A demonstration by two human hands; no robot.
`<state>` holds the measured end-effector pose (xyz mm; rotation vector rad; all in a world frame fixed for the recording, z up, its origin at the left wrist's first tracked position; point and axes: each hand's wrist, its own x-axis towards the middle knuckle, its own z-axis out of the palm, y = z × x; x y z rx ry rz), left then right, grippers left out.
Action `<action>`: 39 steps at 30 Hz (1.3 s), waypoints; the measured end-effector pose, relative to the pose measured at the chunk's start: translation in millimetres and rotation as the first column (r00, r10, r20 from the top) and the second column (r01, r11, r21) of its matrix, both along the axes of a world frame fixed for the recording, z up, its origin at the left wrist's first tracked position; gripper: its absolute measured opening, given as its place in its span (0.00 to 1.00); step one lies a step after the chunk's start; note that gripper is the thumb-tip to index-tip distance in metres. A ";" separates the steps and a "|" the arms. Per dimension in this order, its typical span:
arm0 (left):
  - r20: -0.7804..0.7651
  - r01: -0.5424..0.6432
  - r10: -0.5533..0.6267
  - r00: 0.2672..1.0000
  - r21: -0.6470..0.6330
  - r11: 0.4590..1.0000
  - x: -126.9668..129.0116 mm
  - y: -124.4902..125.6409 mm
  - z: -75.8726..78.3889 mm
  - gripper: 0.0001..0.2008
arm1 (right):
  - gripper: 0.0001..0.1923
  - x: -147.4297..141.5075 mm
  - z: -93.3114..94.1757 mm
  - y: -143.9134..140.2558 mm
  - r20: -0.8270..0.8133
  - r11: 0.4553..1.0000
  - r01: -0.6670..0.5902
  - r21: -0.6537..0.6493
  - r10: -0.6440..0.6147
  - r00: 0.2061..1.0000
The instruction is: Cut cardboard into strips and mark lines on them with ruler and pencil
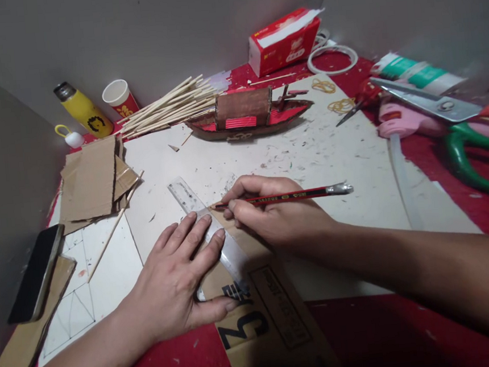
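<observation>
My left hand [184, 271] lies with its fingers spread, pressing a clear plastic ruler [233, 257] onto a printed piece of brown cardboard [277, 312]. In my right hand [276, 212] is a red and black pencil [290, 195], its tip down at the ruler's edge near the top of the cardboard. The pencil's silver end points right. Under the cardboard lies a large pale board [311, 157] with scraps on it. Beyond my hands a small model boat [247, 114], brown with red inside, stands on that board.
Cardboard pieces [88, 180], a phone [36, 273] and a drawn sheet [78, 306] lie left. Behind are a yellow bottle [84, 112], paper cup [120, 97], wooden sticks [169, 107] and tissue pack [286, 43]. Green-handled scissors [458, 130] and a pink glue gun [410, 119] are right.
</observation>
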<state>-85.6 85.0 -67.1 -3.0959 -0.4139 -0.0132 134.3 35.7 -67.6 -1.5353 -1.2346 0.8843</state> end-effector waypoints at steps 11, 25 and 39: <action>-0.012 0.002 -0.003 1.000 -0.057 0.998 3.1 1.3 2.7 0.42 | 0.07 -1.8 -8.8 2.3 0.043 1.000 0.004 -0.020 -0.003 0.999; -0.021 -0.004 0.003 1.000 -0.055 0.999 4.8 1.0 3.4 0.44 | 0.07 -1.1 -6.7 -4.8 0.093 0.999 -0.037 -0.007 0.038 0.995; -0.019 -0.023 0.022 1.000 -0.098 0.995 5.0 -0.6 2.7 0.45 | 0.09 -0.3 0.2 -18.1 0.186 0.988 -0.122 0.090 0.104 0.977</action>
